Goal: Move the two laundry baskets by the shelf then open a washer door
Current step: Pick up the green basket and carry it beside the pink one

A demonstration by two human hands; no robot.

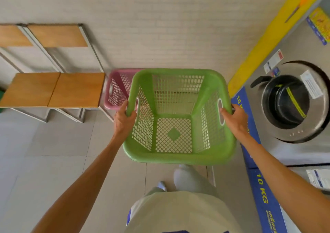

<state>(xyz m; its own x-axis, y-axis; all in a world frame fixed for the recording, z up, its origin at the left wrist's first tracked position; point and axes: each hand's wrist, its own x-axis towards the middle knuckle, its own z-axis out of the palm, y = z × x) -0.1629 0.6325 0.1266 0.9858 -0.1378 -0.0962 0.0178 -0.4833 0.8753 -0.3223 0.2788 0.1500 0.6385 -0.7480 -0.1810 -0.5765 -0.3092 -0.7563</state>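
I hold an empty green laundry basket in front of me, above the floor. My left hand grips its left rim by the handle slot. My right hand grips its right rim at the other handle slot. A pink laundry basket stands on the floor behind it, partly hidden by the green one, against the wall and beside the wooden shelf. To the right stands a steel washer with its round door closed.
The two-tier wooden shelf on a metal frame stands against the tiled wall at left. A blue strip marked 10 KG runs along the washer fronts at right. Grey tiled floor lies open on the left. My legs and shoes show below.
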